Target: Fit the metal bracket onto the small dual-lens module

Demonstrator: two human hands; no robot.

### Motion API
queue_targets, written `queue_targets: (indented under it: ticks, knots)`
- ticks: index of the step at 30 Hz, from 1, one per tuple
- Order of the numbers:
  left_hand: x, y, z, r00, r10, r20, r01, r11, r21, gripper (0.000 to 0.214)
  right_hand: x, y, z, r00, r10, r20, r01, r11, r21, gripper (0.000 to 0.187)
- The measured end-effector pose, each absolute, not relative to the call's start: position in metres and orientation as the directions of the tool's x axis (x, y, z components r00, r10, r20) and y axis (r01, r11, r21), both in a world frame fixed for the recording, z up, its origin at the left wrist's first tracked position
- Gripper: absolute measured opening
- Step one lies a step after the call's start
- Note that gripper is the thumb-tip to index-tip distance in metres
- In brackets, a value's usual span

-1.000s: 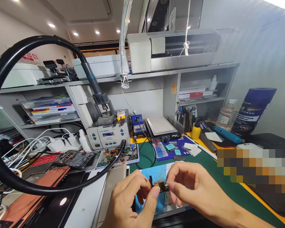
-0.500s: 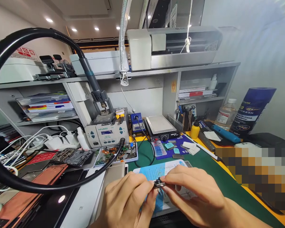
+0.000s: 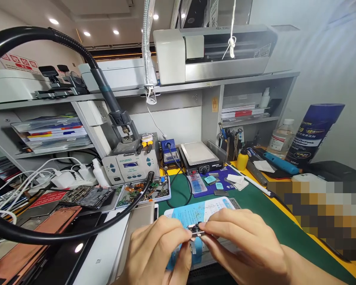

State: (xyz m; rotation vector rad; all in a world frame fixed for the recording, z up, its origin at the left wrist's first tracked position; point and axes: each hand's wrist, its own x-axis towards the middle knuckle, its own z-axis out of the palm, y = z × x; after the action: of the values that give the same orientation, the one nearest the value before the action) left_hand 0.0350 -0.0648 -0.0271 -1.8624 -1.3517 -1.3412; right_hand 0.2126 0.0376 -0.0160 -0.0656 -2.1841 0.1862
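Observation:
Between the fingertips of both hands is a small black part with a round raised piece on top. Its exact kind is too small to make out. My left hand pinches the part's left end between thumb and forefinger. From the right, my right hand grips the other end, thumb below and forefinger above. Under the hands lies a blue and white printed sheet, partly covered by them, on the green mat.
A tray of small circuit parts, a hot-air station and a heating plate stand behind. Phones, such as a white one, lie left under a looping black hose. A spray can stands right.
The view has shifted slightly. Both hands keep their pinch on the small black part, which is turned a little and shows more of its length between the fingertips.

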Motion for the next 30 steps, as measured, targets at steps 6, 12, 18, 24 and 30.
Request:
queue_targets:
  ticks: [6,12,18,24,30]
  knots:
    - [0.037,-0.067,-0.025,-0.021,0.539,0.842,0.855,-0.427,0.294,0.026,0.212,0.037,-0.011,-0.617,0.173,0.768,-0.068,0.960,-0.271,0.020]
    - [0.038,-0.062,-0.025,-0.065,0.585,0.808,0.780,-0.476,0.407,0.021,0.211,0.036,-0.007,-0.674,0.346,0.653,-0.087,0.840,-0.535,0.012]
    - [0.035,-0.063,-0.023,-0.055,0.649,0.759,0.722,-0.500,0.479,0.020,0.212,0.033,-0.001,-0.747,0.568,0.345,0.077,0.590,-0.804,0.019]
    - [0.035,-0.065,-0.020,-0.065,0.690,0.721,0.664,-0.510,0.547,0.019,0.212,0.035,-0.003,-0.775,0.610,0.167,0.100,0.379,-0.920,0.025]
    - [0.037,-0.065,-0.020,-0.075,0.681,0.728,0.655,-0.517,0.551,0.023,0.212,0.035,-0.003,-0.776,0.617,0.130,0.095,0.318,-0.943,0.018]
